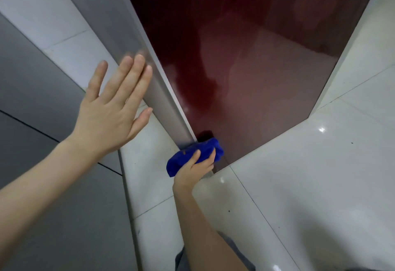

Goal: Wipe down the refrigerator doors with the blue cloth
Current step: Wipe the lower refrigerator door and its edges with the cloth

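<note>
The glossy dark-red refrigerator door (245, 57) fills the upper middle of the head view, seen from above, with smears on its surface. A grey side panel (128, 42) runs along its left edge. My right hand (195, 171) grips a bunched blue cloth (198, 153) and presses it against the door's bottom left corner, just above the floor. My left hand (113, 108) is flat with fingers spread, fingertips resting on the grey side panel.
White glossy floor tiles (299, 185) spread out to the right and below the door. A grey wall or cabinet face (42, 131) stands at the left, close to the refrigerator's side. Grey clothing shows at the bottom edge.
</note>
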